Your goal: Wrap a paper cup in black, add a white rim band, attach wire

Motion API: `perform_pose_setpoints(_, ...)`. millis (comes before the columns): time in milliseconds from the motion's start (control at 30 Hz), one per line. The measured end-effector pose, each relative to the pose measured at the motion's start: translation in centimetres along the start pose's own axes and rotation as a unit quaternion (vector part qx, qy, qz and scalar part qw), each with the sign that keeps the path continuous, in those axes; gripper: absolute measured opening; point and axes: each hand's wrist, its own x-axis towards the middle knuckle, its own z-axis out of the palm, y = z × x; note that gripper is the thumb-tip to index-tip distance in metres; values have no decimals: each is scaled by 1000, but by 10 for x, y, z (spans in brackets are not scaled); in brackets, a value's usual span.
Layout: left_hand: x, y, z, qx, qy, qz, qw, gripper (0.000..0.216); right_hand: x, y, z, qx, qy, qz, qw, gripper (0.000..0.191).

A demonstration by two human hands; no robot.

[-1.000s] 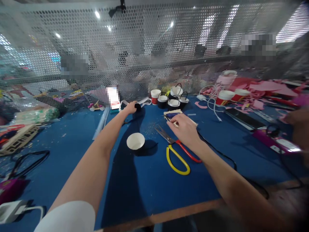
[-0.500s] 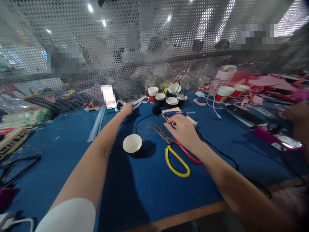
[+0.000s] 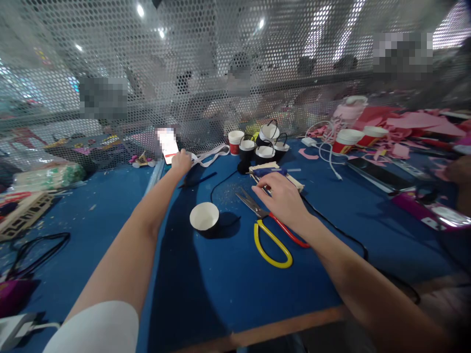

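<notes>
Nearest me on the blue table [image 3: 228,299] lay the scissors [image 3: 268,226], yellow and red handles toward me, blades pointing away. Just left of the scissors stood a paper cup [image 3: 204,217], white inside, mouth up. My right hand [image 3: 283,201] rested palm down over the scissors' pivot, fingers loosely spread and reaching toward the flat sticks [image 3: 276,172] beyond the blades; it gripped nothing that I could see. A black cord [image 3: 221,182] curved past the blade tips. Farther out, well left of the scissors, my left hand [image 3: 181,161] was curled at the end of a white strap [image 3: 209,155]; whether it actually held the strap I could not tell. Beyond the scissors clustered small black cups [image 3: 264,147] near the mesh wall [image 3: 221,73].
</notes>
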Motion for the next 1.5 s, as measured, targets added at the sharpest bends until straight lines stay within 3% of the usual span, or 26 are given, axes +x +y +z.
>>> perform_pose_setpoints(233, 7, 10, 6, -25, -60, -12, 998, 33, 1, -2, -2, -5, -8, 2, 1000, 17)
perform_pose_setpoints(400, 4, 8, 1, -68, -41, -27, 996, 32, 1, -2, -3, 5, -7, 0, 1000, 17)
perform_pose_setpoints(567, -7, 2, -30, -151, 9, 2, 989, 18, 1, -1, -3, 10, -7, 9, 1000, 17)
perform_pose_setpoints(700, -34, -5, -66, -248, 52, 58, 966, 21, 0, -1, -2, 61, -21, 24, 998, 19)
perform_pose_setpoints(833, -82, -9, -97, -332, 76, 106, 934, 22, 3, -6, 1, 145, -51, 53, 987, 24)
perform_pose_setpoints(867, -96, -10, -104, -359, 75, 124, 922, 21, 6, -9, 2, 154, -52, 53, 985, 26)
perform_pose_setpoints(933, -122, -10, -117, -474, 44, 178, 861, 18, 13, -19, 4, 155, -52, 30, 986, 32)
perform_pose_setpoints(1033, -152, -10, -132, -531, 13, 218, 819, 14, 25, -39, 6, 140, -87, -40, 986, 46)
perform_pose_setpoints(1233, -182, -12, -139, -566, -25, 235, 789, 12, 29, -75, 6, 293, -233, -54, 926, 31)
perform_pose_setpoints(1300, -188, -11, -138, -572, -24, 234, 786, 11, 24, -82, 4, 322, -236, -51, 915, 30)
perform_pose_setpoints(1500, -200, -5, -136, -571, -15, 241, 785, 15, 16, -97, -1, 319, -179, -13, 931, 20)
